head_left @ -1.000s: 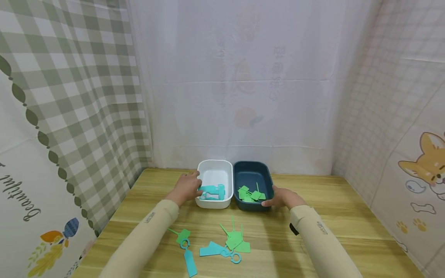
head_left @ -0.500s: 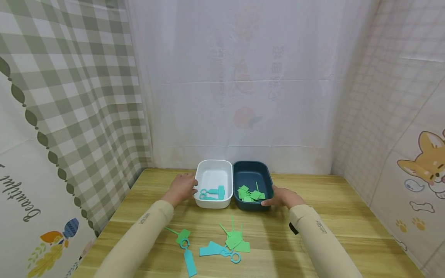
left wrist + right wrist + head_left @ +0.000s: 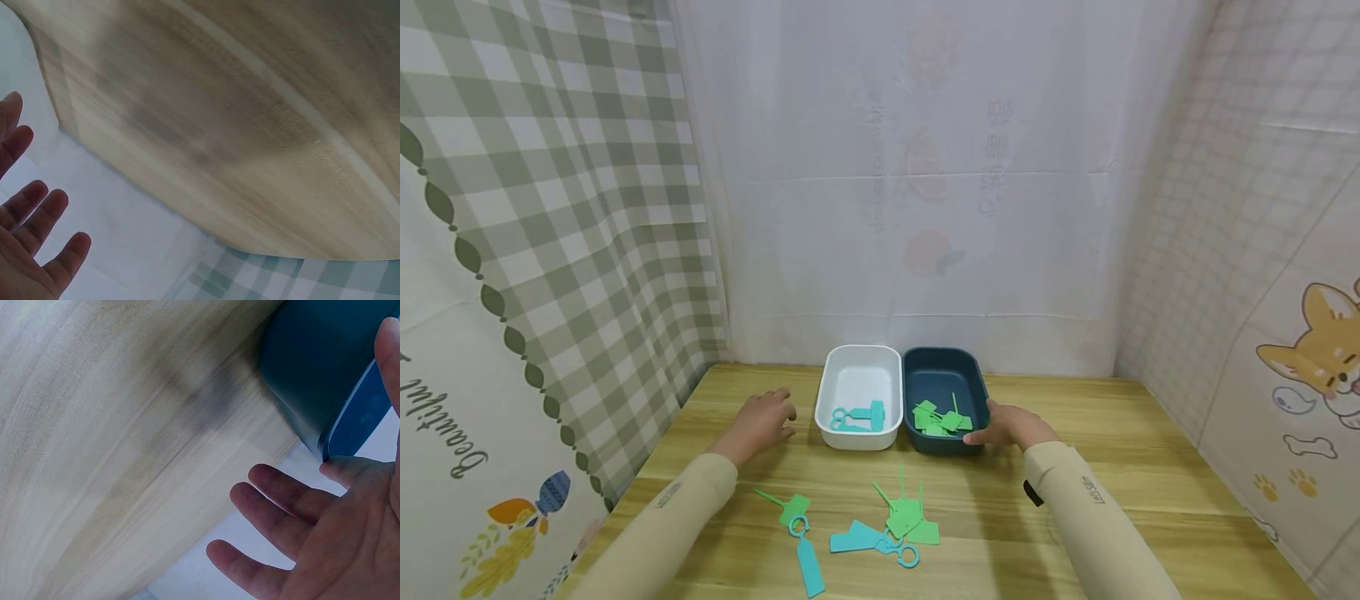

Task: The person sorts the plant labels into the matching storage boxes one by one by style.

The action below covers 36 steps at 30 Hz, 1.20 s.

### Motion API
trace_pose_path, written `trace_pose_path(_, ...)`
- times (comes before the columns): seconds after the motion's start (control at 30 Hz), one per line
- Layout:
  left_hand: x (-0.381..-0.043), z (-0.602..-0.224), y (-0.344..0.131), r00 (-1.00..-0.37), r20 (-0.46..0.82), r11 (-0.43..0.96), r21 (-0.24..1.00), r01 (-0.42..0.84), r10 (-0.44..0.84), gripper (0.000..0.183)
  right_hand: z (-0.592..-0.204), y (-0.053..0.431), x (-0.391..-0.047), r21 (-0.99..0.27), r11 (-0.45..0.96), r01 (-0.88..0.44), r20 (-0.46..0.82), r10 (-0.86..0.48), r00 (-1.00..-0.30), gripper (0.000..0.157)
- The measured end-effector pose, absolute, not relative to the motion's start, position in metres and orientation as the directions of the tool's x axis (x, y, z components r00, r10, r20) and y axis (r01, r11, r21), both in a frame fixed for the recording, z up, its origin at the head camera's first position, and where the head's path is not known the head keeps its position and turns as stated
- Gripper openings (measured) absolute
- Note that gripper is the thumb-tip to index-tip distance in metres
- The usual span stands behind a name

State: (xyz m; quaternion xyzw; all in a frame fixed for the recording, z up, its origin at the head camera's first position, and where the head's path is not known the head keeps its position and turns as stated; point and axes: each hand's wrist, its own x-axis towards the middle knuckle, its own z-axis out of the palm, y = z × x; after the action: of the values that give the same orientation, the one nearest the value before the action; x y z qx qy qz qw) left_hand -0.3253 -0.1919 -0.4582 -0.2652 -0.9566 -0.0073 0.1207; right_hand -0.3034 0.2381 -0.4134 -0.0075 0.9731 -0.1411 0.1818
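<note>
My left hand point(image 3: 762, 423) is over the table left of the white bin point(image 3: 822, 417), apart from it; its fingers are spread and hold nothing in the left wrist view. Inside that bin lie several blue tags with ring ends point(image 3: 876, 414). Against it stands a dark blue bin point(image 3: 943, 450) with several green tags with thin tails point(image 3: 951, 421) in it. My right hand point(image 3: 1015, 427) touches that bin's near right corner with thumb and index finger point(image 3: 340, 470); the other fingers extend free in the right wrist view.
Nearer on the wooden table point(image 3: 1112, 492), a pile of green tags point(image 3: 905, 517) overlaps blue ring-ended tags point(image 3: 857, 538). Left of them lie a single green tag point(image 3: 794, 508) and a blue tag point(image 3: 809, 567). Curtains point(image 3: 925, 250) enclose the table's back and sides.
My left hand has drawn away from the white bin to the left. The blue tags at that bin's near left have settled lower, and the bin's left edge is uncovered. My right hand stays put.
</note>
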Motion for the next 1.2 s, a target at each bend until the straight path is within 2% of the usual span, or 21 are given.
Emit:
trace_pose_path(0.13, -0.319, -0.46, -0.196, -0.833, 0.196, 0.852, -0.021, 0.524, 0.517, 0.016, -0.413, 0.239, -0.304, -0.278, 0.96, 0.031, -0.347, -0.07, -0.935, 0.1)
trace_pose_path(0.57, -0.291, -0.471, -0.212, -0.765, 0.144, 0.771, 0.019, 0.636, 0.628, 0.019, -0.417, 0.24, -0.306, -0.292, 0.955, 0.048, -0.355, -0.062, -0.933, 0.103)
trace_pose_path(1.0, -0.273, -0.471, -0.224, -0.707, 0.021, 0.701, 0.114, 0.704, 0.707, 0.035, -0.417, 0.24, -0.306, -0.296, 0.954, 0.05, -0.356, -0.061, -0.933, 0.103)
trace_pose_path(1.2, -0.272, -0.48, -0.22, -0.695, -0.003, 0.691, 0.101, 0.715, 0.719, 0.026, -0.416, 0.24, -0.305, -0.308, 0.95, 0.051, -0.357, -0.065, -0.932, 0.103)
